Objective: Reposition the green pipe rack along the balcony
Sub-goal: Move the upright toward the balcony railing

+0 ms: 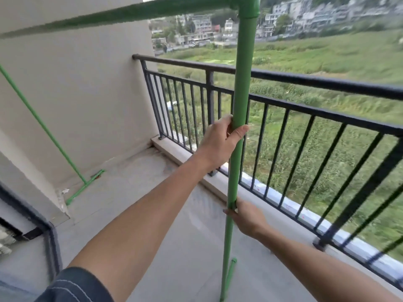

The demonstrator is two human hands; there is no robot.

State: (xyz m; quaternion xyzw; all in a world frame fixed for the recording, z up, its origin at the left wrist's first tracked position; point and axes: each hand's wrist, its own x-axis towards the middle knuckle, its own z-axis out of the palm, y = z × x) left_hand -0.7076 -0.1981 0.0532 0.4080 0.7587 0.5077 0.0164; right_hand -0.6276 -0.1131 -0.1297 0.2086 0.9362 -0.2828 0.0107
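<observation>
Gripping green pipe rack (241,83) upright — left hand (220,140) clenched high, right hand (246,216) clenched lower.

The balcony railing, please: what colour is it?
The balcony railing is black or very dark grey, seen clearly in the head view.

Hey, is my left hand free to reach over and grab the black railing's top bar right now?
Probably not as things stand: the left hand is wrapped around the green upright pipe, as is the right hand lower down. The railing's top bar lies just behind with nothing between, so it would need to let go first.
</observation>
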